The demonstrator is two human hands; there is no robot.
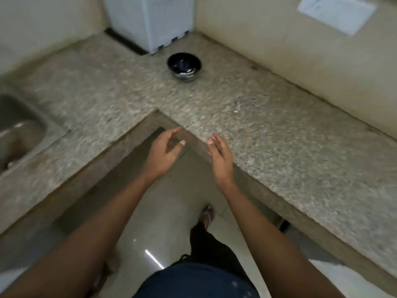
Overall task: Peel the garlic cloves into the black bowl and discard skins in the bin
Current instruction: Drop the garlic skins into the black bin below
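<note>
Garlic cloves are what we are after, and none can be told apart with any certainty from where we stand. Nearest to us, both hands hang over the inner corner of the surface (pixel 268 134), holding nothing: the left hand (pixel 164 150) has its grip spread, fingers relaxed and reaching forward, and the right hand (pixel 221 155) is likewise spread, fingers straight and close together. Farther off, near the back corner, sits the black bowl (pixel 184 66), with something pale in its bottom that may be garlic; blur keeps us from saying. We judge cloves light, firm and a little slick once bared, their skins papery and brittle, so a fingertip pinch at the root end should serve. The bowl looks rigid and breakable, best taken by its rim. A steel sink (pixel 19 125) lies far left. No bin shows.
</note>
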